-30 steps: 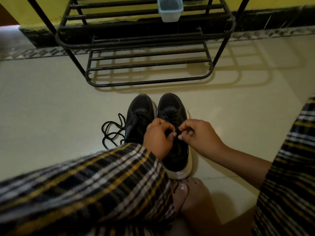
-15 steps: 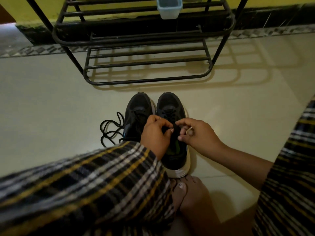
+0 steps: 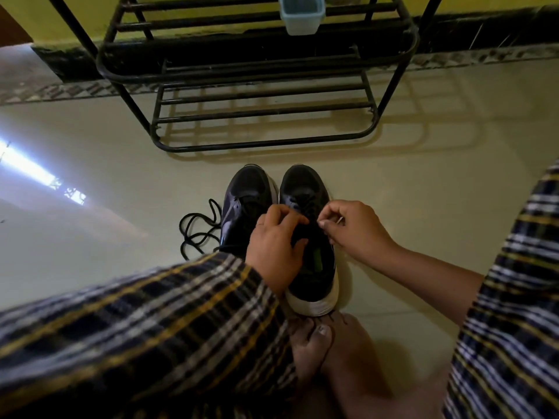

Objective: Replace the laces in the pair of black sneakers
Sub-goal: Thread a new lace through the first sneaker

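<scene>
A black metal shoe rack (image 3: 260, 116) stands against the wall. Just before it on the pale floor (image 3: 423, 192) sit two black sneakers (image 3: 305, 189) with white soles, toes toward the rack. Over the right sneaker, the left hand (image 3: 273, 246) and right hand (image 3: 355, 228) each pinch its lace. A loose black lace (image 3: 196, 228) lies left of the pair.

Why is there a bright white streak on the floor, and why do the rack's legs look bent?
In the head view, the white streak at the left is glare, light reflecting off the shiny floor. The shoe rack looks bent because the wide-angle lens curves straight lines near the edges. The rack's striped shadow falls on the floor behind it, and the plaid sleeve close to the camera is blurry.
</scene>
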`<state>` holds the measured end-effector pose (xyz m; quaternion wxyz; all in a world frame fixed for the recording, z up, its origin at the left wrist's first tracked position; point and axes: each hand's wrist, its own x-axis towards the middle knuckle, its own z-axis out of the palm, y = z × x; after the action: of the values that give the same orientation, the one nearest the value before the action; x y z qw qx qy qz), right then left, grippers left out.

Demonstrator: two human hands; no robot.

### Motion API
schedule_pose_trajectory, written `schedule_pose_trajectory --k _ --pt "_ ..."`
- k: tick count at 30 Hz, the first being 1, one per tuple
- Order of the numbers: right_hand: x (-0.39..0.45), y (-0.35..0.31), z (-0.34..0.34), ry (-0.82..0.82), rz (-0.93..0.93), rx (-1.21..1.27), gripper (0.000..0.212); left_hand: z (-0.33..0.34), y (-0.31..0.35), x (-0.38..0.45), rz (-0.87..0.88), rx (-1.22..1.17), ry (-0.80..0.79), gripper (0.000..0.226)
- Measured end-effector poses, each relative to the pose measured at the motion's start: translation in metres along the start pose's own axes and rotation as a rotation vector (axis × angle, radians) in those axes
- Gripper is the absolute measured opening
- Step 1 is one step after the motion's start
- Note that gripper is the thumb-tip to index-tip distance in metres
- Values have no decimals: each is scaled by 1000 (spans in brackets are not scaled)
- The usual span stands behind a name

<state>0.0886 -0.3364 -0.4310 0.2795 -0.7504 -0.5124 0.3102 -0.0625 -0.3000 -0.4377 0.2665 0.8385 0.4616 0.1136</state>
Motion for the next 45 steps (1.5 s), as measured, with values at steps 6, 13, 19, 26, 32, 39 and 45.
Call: schedule_pose_trajectory --k 6,13,19,26,32,39,45 --pt "0 -6 -11 130 -20 99 17 1 -6 -8 -84 153 27 70" --pt "8 -50 -43 290 -49 685 20 2 -5 -9 -89 136 14 72" --pt "10 -45 -49 231 -77 333 16 1 -5 -10 -91 110 18 71" --pt "2 -20 -33 -362 94 -371 27 2 -4 -11 -99 122 33 69" --pt "9 -33 -52 23 -2 -77 13 1 -4 -13 -93 114 56 66" --pt "17 -23 -64 349 41 216 15 1 -5 -12 -84 160 29 63" --pt "13 -8 -51 124 97 -60 29 -1 -5 -14 -38 144 35 44"
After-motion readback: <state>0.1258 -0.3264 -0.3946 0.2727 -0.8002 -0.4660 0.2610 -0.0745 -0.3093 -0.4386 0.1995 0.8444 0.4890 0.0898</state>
